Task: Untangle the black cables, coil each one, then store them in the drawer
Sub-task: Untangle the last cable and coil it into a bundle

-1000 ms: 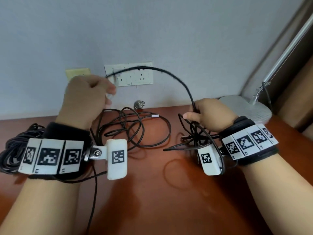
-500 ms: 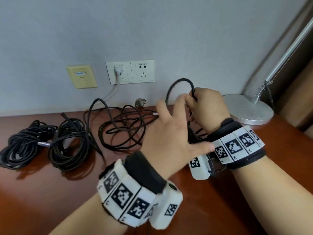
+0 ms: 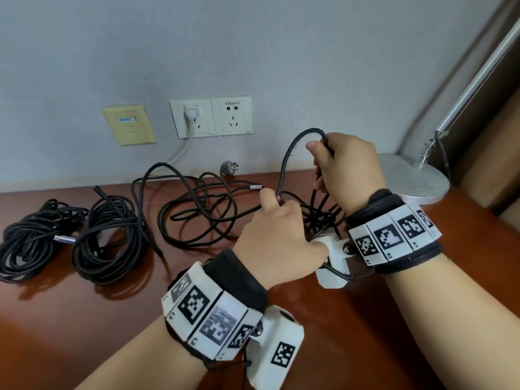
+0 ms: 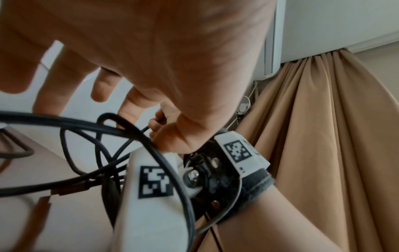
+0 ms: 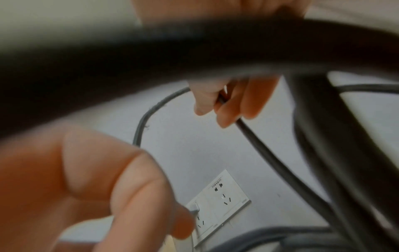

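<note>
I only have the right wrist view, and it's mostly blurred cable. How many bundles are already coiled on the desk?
Observer: Two. A far-left bundle and a second bundle right beside it, on the desk.
Operator: Is any cable uncoiled?
Observer: Yes, a loose tangle lies between those bundles and the left hand.
Operator: What's near my right hand?
Observer: The right hand is raised, gripping hanging loops. A lamp base sits on the desk just to its right.

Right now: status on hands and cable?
Right hand grips gathered loops of thin black cable. Left hand pinches the same cable lower. Loose tangle on brown desk still uncoiled.
</note>
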{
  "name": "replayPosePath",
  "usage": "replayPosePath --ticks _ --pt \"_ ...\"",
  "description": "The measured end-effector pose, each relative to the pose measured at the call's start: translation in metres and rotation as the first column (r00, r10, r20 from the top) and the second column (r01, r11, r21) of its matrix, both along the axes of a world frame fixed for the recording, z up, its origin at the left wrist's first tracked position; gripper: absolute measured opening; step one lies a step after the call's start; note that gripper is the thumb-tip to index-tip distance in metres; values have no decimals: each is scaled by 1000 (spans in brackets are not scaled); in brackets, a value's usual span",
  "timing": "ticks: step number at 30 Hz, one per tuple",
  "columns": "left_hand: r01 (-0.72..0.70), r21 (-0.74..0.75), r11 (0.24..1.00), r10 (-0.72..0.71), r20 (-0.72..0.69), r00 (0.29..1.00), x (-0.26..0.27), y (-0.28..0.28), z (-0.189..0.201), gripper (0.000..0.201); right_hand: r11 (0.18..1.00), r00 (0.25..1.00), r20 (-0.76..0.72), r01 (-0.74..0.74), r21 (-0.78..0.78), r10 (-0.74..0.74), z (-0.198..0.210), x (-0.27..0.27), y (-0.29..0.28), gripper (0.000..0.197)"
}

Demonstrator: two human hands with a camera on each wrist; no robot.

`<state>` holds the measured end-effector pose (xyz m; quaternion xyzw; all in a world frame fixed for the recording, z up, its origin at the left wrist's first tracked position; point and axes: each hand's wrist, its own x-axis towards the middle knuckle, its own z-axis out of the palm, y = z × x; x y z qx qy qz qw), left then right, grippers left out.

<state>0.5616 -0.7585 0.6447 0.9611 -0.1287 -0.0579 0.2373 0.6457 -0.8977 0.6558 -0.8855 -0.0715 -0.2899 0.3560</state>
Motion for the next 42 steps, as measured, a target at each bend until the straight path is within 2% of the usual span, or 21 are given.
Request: replayPosePath --ticks 8,14,18,21,23,26,29,31,33,35,36,38,40,42 --pt "67 221 973 -49 -84 995 1 1 -2 27 999 997 61 39 34 -41 -2 3 0 37" --pt "138 362 922 -100 -120 988 5 3 -14 47 993 996 74 40 111 -48 1 3 -3 31" --pt "167 226 960 -129 -173 976 12 5 -16 56 985 999 29 23 172 -28 5 4 -9 35" --pt "171 156 973 -137 -209 968 19 12 -12 38 988 1000 -3 11 152 -10 7 5 -14 37" --pt "123 129 984 -100 -166 981 22 16 -9 33 996 999 -26 -20 92 23 9 3 -14 38" --pt "94 117 989 -84 -89 992 26 24 1 39 995 992 -82 -97 -14 95 13 -1 -13 36" --pt "82 32 996 -83 33 996 24 38 17 26 957 983 -89 -175 -231 158 21 -7 -13 35" --pt "21 -53 998 -11 184 983 20 45 29 19 918 983 -90 -183 -352 161 26 -12 -12 33" --pt "-7 -200 980 91 417 904 14 44 39 15 897 985 -80 -172 -408 153 29 -18 -7 33" --pt "48 -330 943 165 585 794 7 39 45 20 879 980 -67 -197 -435 186 29 -23 1 31" --pt "76 -365 928 179 615 768 6 36 46 25 870 973 -55 -225 -439 224 28 -26 6 30" --pt "81 -375 923 183 616 766 8 35 44 24 859 950 -15 -289 -423 312 22 -30 15 26" --pt "21 -283 959 166 619 768 15 40 42 11 848 916 -8 -374 -376 400 15 -31 22 20" --pt "-29 -275 961 199 615 763 23 53 43 21 832 881 -48 -462 -307 471 6 -28 27 11"
